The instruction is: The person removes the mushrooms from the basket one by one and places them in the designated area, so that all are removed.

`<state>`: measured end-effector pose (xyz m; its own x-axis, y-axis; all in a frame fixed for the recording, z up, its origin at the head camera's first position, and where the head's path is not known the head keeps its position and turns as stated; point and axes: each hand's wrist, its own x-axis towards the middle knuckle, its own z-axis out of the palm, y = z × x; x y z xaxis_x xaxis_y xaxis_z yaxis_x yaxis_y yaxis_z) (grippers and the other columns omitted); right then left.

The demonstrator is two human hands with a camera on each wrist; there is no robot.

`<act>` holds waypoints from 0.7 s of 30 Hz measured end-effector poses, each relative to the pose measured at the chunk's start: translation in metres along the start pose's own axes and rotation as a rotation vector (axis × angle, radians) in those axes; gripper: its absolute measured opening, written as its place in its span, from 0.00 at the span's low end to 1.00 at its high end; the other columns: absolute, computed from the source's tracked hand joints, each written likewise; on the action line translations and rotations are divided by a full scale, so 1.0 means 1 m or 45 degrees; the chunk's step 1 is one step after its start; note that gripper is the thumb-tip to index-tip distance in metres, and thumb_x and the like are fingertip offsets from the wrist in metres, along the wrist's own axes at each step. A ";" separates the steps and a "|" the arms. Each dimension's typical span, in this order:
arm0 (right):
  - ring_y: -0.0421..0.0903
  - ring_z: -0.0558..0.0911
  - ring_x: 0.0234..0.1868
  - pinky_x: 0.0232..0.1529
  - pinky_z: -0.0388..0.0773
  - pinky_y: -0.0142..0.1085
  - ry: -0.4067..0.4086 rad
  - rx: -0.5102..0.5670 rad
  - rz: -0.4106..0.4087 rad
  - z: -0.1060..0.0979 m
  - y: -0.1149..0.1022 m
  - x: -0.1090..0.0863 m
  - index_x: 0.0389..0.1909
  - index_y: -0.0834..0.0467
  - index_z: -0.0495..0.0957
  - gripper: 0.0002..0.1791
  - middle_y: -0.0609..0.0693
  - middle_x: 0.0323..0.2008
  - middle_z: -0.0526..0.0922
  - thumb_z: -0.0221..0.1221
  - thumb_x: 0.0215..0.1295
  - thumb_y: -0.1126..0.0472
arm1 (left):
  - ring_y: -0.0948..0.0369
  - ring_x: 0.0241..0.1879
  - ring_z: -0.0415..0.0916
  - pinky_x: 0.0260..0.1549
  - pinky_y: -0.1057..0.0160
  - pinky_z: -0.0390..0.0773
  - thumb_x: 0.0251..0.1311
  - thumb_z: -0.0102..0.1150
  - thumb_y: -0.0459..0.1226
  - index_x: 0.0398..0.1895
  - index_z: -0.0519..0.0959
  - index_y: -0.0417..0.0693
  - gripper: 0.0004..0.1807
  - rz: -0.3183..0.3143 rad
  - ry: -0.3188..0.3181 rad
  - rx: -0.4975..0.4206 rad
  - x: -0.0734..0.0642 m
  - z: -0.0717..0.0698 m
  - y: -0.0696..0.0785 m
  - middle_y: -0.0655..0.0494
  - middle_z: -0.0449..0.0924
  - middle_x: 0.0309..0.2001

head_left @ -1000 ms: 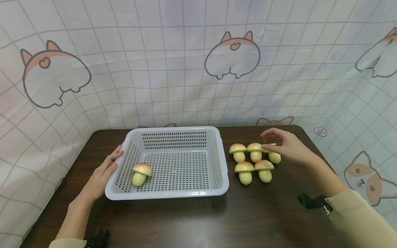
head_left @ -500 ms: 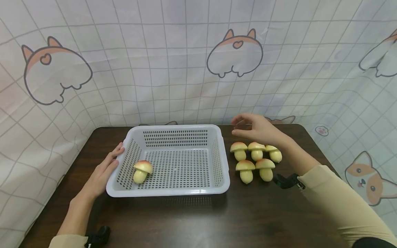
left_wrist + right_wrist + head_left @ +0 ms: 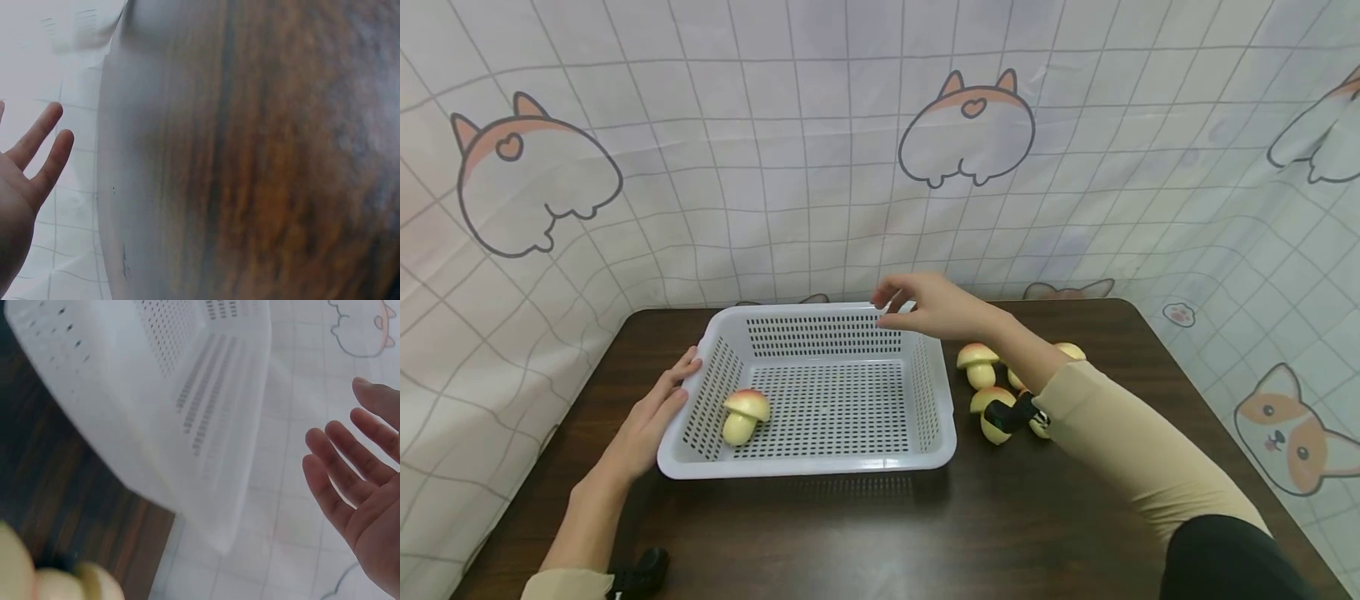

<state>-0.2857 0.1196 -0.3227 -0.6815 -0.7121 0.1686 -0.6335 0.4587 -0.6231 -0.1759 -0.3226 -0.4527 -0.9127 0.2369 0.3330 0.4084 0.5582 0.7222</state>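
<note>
A white slotted plastic basket (image 3: pixel 820 465) stands on the table. Inside it, toward the left, lies one toy mushroom (image 3: pixel 740 427) with a yellow stem and a reddish-yellow cap. My left hand (image 3: pixel 643 425) touches the basket's left rim with relaxed fingers. Over the back right corner of the basket hovers my right hand (image 3: pixel 936 307), its fingers loosely bent; the right wrist view shows its palm (image 3: pixel 381 522) with nothing in it. Right of the basket, several more mushrooms (image 3: pixel 979 375) sit in two rows, partly covered by my right forearm.
The dark brown wooden table (image 3: pixel 820 542) ends at the back against a white checked cloth (image 3: pixel 820 208) printed with corgis. Dark wrist straps with camera mounts (image 3: pixel 643 571) stick out near both sleeves. In the right wrist view, mushrooms (image 3: pixel 59 584) are at the lower left.
My right hand has moved left from above the mushrooms to over the basket's back right corner. The left hand has stayed at the left rim, and the basket's mushroom has stayed in place.
</note>
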 end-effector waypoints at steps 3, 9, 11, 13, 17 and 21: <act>0.42 0.83 0.50 0.50 0.79 0.40 -0.018 -0.005 -0.030 0.010 -0.001 0.015 0.54 0.56 0.79 0.16 0.50 0.52 0.83 0.66 0.71 0.55 | 0.52 0.78 0.49 0.55 0.80 0.58 0.81 0.40 0.36 0.79 0.62 0.48 0.26 0.007 0.003 0.001 0.000 0.000 0.001 0.53 0.49 0.82; 0.42 0.84 0.49 0.52 0.77 0.37 -0.097 0.018 -0.103 0.031 -0.004 0.042 0.56 0.57 0.79 0.16 0.49 0.51 0.84 0.65 0.71 0.56 | 0.55 0.78 0.49 0.57 0.79 0.57 0.81 0.40 0.35 0.78 0.63 0.46 0.25 0.027 0.002 -0.022 0.001 0.001 0.001 0.52 0.50 0.82; 0.42 0.84 0.50 0.52 0.77 0.36 -0.124 0.025 -0.109 0.037 -0.006 0.050 0.56 0.57 0.79 0.17 0.49 0.51 0.84 0.64 0.72 0.56 | 0.55 0.78 0.48 0.58 0.79 0.57 0.81 0.40 0.35 0.78 0.63 0.46 0.25 0.031 0.002 -0.029 0.001 0.002 0.001 0.52 0.50 0.82; 0.42 0.83 0.50 0.52 0.77 0.34 -0.148 0.025 -0.112 0.044 -0.008 0.057 0.57 0.57 0.79 0.17 0.50 0.52 0.84 0.64 0.72 0.56 | 0.54 0.78 0.49 0.57 0.79 0.57 0.81 0.40 0.35 0.78 0.63 0.46 0.25 0.032 0.000 -0.024 0.001 0.003 0.000 0.51 0.50 0.82; 0.43 0.83 0.51 0.51 0.77 0.33 -0.209 0.042 -0.112 0.059 -0.015 0.072 0.58 0.58 0.78 0.18 0.49 0.52 0.83 0.64 0.72 0.57 | 0.49 0.78 0.49 0.57 0.79 0.56 0.80 0.40 0.35 0.77 0.63 0.45 0.25 0.032 0.007 -0.021 0.000 0.002 0.000 0.51 0.50 0.82; 0.44 0.82 0.53 0.51 0.76 0.32 -0.294 0.062 -0.091 0.074 -0.022 0.085 0.60 0.57 0.77 0.19 0.48 0.53 0.82 0.64 0.72 0.56 | 0.50 0.78 0.49 0.58 0.79 0.55 0.80 0.40 0.35 0.77 0.63 0.46 0.25 0.030 0.005 -0.019 0.000 0.000 0.001 0.52 0.50 0.82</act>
<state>-0.3027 0.0097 -0.3517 -0.5300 -0.8471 0.0379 -0.6548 0.3804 -0.6531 -0.1752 -0.3215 -0.4519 -0.9028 0.2467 0.3522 0.4298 0.5404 0.7234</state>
